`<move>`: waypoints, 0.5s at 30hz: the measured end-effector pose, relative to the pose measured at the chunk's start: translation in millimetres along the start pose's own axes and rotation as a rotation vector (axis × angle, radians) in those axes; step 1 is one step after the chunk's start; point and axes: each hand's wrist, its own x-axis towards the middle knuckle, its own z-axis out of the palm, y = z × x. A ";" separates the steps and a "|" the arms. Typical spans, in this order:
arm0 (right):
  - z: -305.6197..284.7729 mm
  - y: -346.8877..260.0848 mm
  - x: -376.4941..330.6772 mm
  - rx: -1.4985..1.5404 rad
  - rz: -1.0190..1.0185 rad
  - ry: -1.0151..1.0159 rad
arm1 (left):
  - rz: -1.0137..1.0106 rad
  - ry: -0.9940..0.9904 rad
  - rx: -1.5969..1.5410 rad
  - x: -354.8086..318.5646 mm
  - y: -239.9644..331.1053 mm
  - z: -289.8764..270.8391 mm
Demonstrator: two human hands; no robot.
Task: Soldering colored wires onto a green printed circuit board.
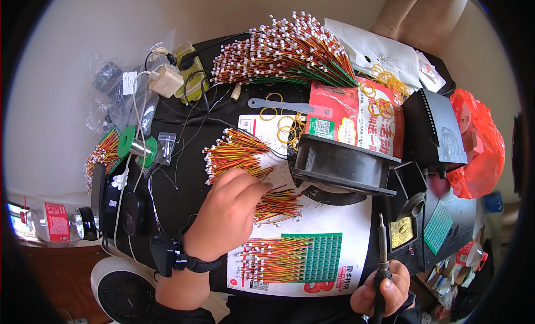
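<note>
My left hand [228, 206] reaches over the loose red-and-yellow wires with white connectors. Its thumb and fingers are pinched at the edge of the smaller wire pile [278, 206]; whatever lies between the fingertips is hidden. A larger loose bundle of wires [237, 154] lies just beyond. My right hand [384, 290] is wrapped round a soldering iron [383, 254], its tip pointing up and away from me. Between the hands, a green circuit board [326, 257] rests on a white printed sheet [345, 218], with rows of wires attached on its left part.
A black fan housing [345, 163] stands past the sheet. At right are a yellow sponge tray [402, 233], a black box [434, 131] and a bare green board [438, 226]. Many wired boards [290, 53] are stacked at the back. A solder spool [136, 147] and cables sit left.
</note>
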 end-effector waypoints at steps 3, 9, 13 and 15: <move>0.4 -0.6 -3.0 -0.023 0.010 0.011 | -0.012 0.012 -0.003 0.0 3.1 -1.6; 10.9 0.7 -3.2 0.016 -0.017 0.093 | -0.002 0.004 -0.024 -12.0 17.5 -9.7; 15.1 1.7 -5.6 -0.007 -0.019 0.173 | -0.060 0.092 0.071 -13.9 25.1 -15.0; 17.4 2.4 -7.2 -0.014 -0.012 0.202 | -0.112 0.161 0.013 -21.4 25.2 -17.6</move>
